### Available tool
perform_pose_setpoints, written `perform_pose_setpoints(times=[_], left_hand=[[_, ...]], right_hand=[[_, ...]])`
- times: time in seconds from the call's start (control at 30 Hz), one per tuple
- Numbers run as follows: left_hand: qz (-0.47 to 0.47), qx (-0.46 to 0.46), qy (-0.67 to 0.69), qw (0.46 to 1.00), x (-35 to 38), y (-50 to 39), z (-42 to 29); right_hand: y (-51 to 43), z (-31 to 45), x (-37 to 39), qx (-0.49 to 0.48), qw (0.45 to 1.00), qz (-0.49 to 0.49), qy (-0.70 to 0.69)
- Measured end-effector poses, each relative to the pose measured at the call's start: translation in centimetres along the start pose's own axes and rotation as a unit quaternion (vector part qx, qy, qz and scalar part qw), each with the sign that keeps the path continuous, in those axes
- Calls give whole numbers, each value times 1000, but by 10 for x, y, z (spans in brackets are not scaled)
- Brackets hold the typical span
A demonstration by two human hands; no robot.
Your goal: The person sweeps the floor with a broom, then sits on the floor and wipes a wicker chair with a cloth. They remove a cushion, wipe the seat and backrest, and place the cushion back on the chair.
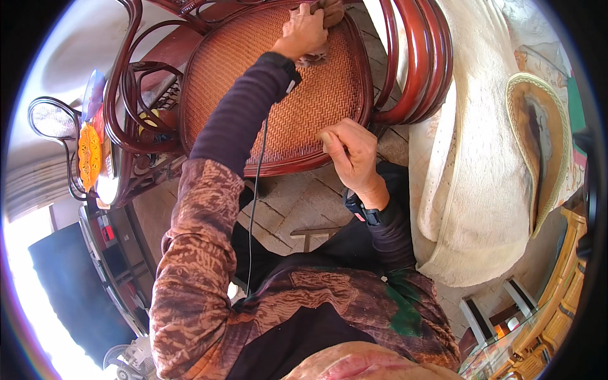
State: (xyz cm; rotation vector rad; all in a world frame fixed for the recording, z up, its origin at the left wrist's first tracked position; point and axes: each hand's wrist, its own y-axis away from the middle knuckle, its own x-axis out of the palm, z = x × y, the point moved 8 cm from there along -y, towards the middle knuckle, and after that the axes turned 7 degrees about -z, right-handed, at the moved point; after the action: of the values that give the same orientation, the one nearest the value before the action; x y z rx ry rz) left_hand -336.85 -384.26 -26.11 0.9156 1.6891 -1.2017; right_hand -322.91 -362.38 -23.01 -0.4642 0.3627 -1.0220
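Observation:
My left hand (pixel 303 32) reaches to the far right part of the woven rattan chair seat (pixel 266 90). Its fingers grip a crumpled brown cloth (pixel 334 13), pressed against the weave, and part of the cloth shows beneath the hand. Glossy red-brown wood rims the rounded seat. Over the near right edge of the seat is my right hand (pixel 354 154), fingers curled in, thumb folded over them, and nothing visible inside. Whether it touches the rim is unclear. Dark bands circle both wrists, and a thin black cable (pixel 258 175) hangs beside my left forearm.
Curved wooden armrests (pixel 418 61) flank the seat. To the right, a cream fleece cover (pixel 479 190) drapes near a woven-brimmed hat (pixel 539 142). An orange openwork tray (pixel 89 156) stands at left. Paving (pixel 280 209) lies below; bamboo furniture (pixel 555 304) is at lower right.

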Motion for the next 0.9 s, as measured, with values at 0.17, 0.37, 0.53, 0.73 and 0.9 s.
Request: perform_pose_setpoints(times=[0.17, 0.37, 0.53, 0.73, 0.9], left_hand=[[-150, 167, -7, 974, -15, -12, -35], [-51, 230, 117, 965, 13, -14, -54], [-18, 216, 115, 969, 33, -23, -51], [-35, 103, 250, 962, 46, -45, -25], [-87, 235, 170, 953, 22, -36, -34]], right_hand=[[-1, -6, -4, 0, 1000, -5, -5], [0, -5, -8, -5, 1000, -5, -2], [-1, -6, -9, -3, 1000, -2, -1], [-1, -7, -13, 6, 1000, -7, -6], [-2, -10, -19, 34, 999, -17, 1]])
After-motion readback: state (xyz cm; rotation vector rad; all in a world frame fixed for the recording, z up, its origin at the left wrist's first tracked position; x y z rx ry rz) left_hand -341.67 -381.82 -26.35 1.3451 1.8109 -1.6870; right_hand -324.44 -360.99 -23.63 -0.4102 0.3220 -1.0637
